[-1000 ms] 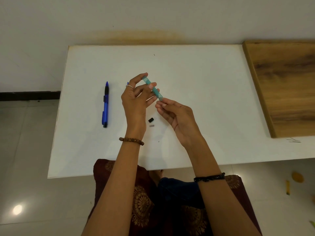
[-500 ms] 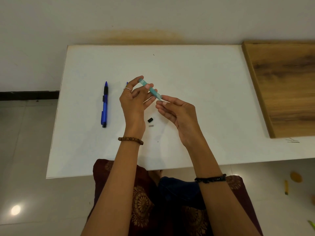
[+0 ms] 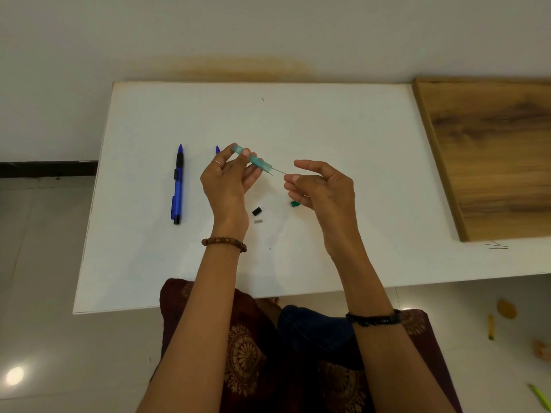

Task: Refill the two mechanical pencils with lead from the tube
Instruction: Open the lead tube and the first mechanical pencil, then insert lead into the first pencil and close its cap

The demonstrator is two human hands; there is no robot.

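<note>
Since a second ago: right hand (image 3: 320, 186) pulled away rightward from lead tube (image 3: 255, 160), thin lead (image 3: 278, 172) now drawn out between them. Left hand (image 3: 228, 180) gripping tube by fingertips, above white table (image 3: 328, 120). Right hand pinching lead's end, other fingers loosely curled. Blue pencil (image 3: 177, 186) lying far left; second pencil's tip (image 3: 218, 149) peeking behind left hand. Green cap (image 3: 295, 203), black cap (image 3: 256, 211), grey piece (image 3: 258, 221) on table near hands.
</note>
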